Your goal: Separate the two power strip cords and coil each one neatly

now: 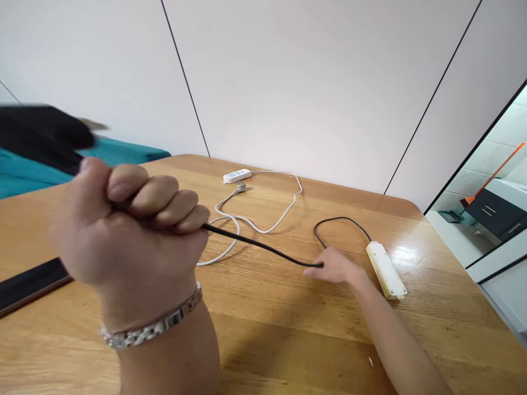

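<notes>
My left hand (132,225) is raised close to the camera, fisted around a black cable (263,246), with a blurred black plug end sticking out to its left. The cable runs taut to my right hand (335,267), which pinches it low on the wooden table (288,329). Beyond that hand the cable loops round to a cream power strip (386,270) lying just right of my fingers. A metal watch band is on my left wrist.
A white power strip (237,175) with a looping white cord (263,219) lies at the far side of the table. A dark flat bar (28,284) lies at the left edge. A teal surface is behind left; white wall panels behind.
</notes>
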`<state>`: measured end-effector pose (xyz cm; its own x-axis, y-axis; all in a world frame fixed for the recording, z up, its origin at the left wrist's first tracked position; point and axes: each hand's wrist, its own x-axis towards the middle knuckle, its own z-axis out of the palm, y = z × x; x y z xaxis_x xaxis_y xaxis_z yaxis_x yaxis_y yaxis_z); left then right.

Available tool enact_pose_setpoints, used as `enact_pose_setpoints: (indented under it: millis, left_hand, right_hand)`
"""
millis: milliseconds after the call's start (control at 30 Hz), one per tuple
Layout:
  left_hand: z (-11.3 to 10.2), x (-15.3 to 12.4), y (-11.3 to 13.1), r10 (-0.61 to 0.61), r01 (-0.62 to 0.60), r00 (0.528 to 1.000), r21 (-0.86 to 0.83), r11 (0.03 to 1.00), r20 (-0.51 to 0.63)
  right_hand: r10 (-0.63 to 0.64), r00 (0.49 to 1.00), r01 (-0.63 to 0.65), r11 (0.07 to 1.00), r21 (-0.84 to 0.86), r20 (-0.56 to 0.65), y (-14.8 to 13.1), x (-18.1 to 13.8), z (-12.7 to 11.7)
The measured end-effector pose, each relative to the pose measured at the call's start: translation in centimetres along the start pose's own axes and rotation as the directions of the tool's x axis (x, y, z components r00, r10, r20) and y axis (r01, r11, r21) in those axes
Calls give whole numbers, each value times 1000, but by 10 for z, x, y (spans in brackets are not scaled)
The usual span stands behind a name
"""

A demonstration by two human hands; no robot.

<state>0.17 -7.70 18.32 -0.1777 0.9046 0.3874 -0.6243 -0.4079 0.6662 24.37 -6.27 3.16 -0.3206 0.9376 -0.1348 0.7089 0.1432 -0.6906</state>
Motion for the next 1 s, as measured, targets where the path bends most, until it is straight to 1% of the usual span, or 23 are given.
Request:
enact_pose_setpoints:
  millis: [67,100,133,200,233,267,300,367,433,500,567,600,667,700,733,767,800,833,867,900,933,967,1000]
  left_hand:
    - [-2,4,-6,75,-75,997,133,988,4]
    - [0,6,-13,91,-96,995,198,975,33]
    - [1,8,-23,103,-118,992,258,959,71]
    - [7,11,-46,88,-140,984,369,919,154]
    - [11,10,-58,62,-139,979,416,899,192]
    - [15,9,-69,17,-122,973,453,883,230]
    - [19,7,-79,-48,-90,963,481,872,267]
    - [28,0,-93,-212,10,915,505,863,344]
    - [38,-9,-102,-386,157,832,498,853,399]
    - [46,-19,-110,-528,319,740,473,821,417]
    - [53,-28,-117,-614,445,672,436,782,415]
    - [55,-33,-122,-634,484,656,416,770,410]
    - [58,-40,-131,-647,519,650,389,762,400]
    - [59,-43,-135,-637,509,659,388,769,399]
    - [59,-45,-138,-616,478,677,396,784,403]
    - [59,-47,-140,-589,436,694,409,802,414]
    - [59,-49,-140,-562,391,706,425,816,431]
    - [59,-50,-141,-543,352,705,439,826,455]
    - [59,-52,-140,-535,326,691,451,831,485]
    - [59,-52,-139,-539,314,667,462,829,514]
    - [59,-52,-138,-546,310,647,471,826,533]
    - [59,-52,-136,-545,306,646,472,827,535]
    - [59,-50,-134,-527,301,674,460,835,517]
  right_hand:
    - [-39,993,48,996,80,-108,2,-14,-28]
    - [-72,984,101,978,181,-164,2,-23,-42]
    - [-95,974,158,936,313,-207,0,-34,-54]
    - [-99,959,242,778,580,-267,-6,-54,-71]
    - [-72,952,263,691,674,-298,-9,-62,-77]
    - [-26,944,275,616,738,-330,-12,-69,-80]
    - [33,931,284,561,777,-364,-15,-74,-83]
    - [163,891,299,493,817,-424,-18,-77,-85]
    - [269,842,323,442,837,-467,-19,-73,-85]
    - [326,790,377,408,831,-519,-18,-66,-83]
    - [336,722,455,429,780,-605,-21,-59,-75]
    - [320,684,486,471,736,-656,-25,-56,-69]
    - [249,619,498,609,617,-745,-36,-53,-55]
    - [190,605,478,690,544,-773,-42,-53,-48]
    - [120,608,452,760,467,-785,-49,-54,-42]
    - [50,622,429,813,394,-781,-55,-56,-37]
    - [-13,641,417,845,334,-767,-60,-58,-34]
    - [-65,659,415,862,290,-749,-63,-60,-32]
    - [-105,675,420,869,263,-730,-65,-62,-32]
    - [-134,686,428,869,248,-715,-65,-63,-32]
    - [-151,688,437,867,240,-710,-64,-64,-32]
    - [-150,670,448,862,236,-727,-62,-64,-33]
    - [-131,622,464,856,229,-772,-59,-63,-32]
